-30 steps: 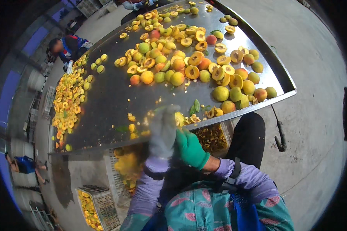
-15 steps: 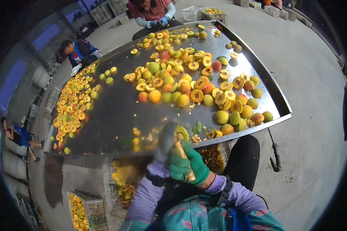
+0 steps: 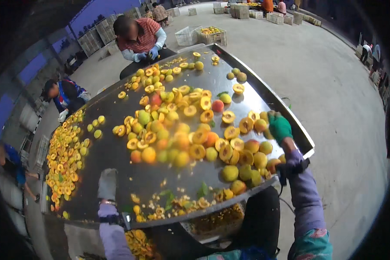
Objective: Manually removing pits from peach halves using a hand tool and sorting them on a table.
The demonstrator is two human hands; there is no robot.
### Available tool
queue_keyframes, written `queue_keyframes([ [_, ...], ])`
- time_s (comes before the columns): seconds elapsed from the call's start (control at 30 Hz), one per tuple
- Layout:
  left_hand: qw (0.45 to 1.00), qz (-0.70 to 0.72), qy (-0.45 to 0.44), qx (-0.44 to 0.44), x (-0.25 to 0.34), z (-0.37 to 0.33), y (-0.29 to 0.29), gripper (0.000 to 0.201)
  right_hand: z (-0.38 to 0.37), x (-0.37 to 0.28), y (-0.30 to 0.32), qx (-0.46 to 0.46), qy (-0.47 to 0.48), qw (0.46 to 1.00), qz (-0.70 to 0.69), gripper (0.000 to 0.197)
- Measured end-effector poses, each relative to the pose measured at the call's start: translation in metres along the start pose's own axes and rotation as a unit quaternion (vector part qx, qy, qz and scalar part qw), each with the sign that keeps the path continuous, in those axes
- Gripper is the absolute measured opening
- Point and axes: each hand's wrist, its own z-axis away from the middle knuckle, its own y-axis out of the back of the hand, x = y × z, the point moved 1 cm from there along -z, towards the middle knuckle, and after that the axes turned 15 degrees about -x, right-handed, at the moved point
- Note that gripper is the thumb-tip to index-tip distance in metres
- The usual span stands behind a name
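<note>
My left hand point(image 3: 107, 184), in a grey glove, is over the front left part of the metal table. Its fingers look stretched out and hold nothing that I can see. At the table's right side my right hand point(image 3: 280, 127), in a green glove, is curled over the edge of the peach pile. Its fingers are bent, and what they hold, if anything, is hidden. Whole and halved yellow peaches point(image 3: 197, 151) fill the middle and right of the table, some halves with cut faces up. Pit bits and leaves point(image 3: 169, 201) are scattered along the front.
A raised rim point(image 3: 286, 110) edges the metal table. Many peach halves point(image 3: 67, 162) are heaped at its left end. Two co-workers sit beyond, one in a red checked shirt point(image 3: 145, 37). Crates of fruit point(image 3: 138, 242) stand below the front edge; another crate point(image 3: 213, 37) stands behind.
My hands have moved apart from the centre front: the left to the left, the right forward to the right side. The wooden-handled tool seen in my right hand no longer shows. The view has shifted.
</note>
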Motion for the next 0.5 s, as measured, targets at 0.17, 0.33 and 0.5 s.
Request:
queue_keyframes([
  [0.17,0.998,-0.028,-0.040,0.036,0.008,-0.140,-0.096,0.034,-0.115,0.186,-0.076,-0.023,-0.128,0.982,-0.138,0.046],
  [0.33,0.995,0.066,-0.075,-0.030,0.060,-0.184,-0.138,0.041,-0.196,0.095,-0.131,-0.065,0.010,0.896,-0.440,0.048],
  [0.5,0.969,0.161,-0.155,-0.107,0.096,-0.184,-0.149,0.037,-0.198,-0.093,-0.169,-0.279,0.094,0.861,-0.415,0.044],
])
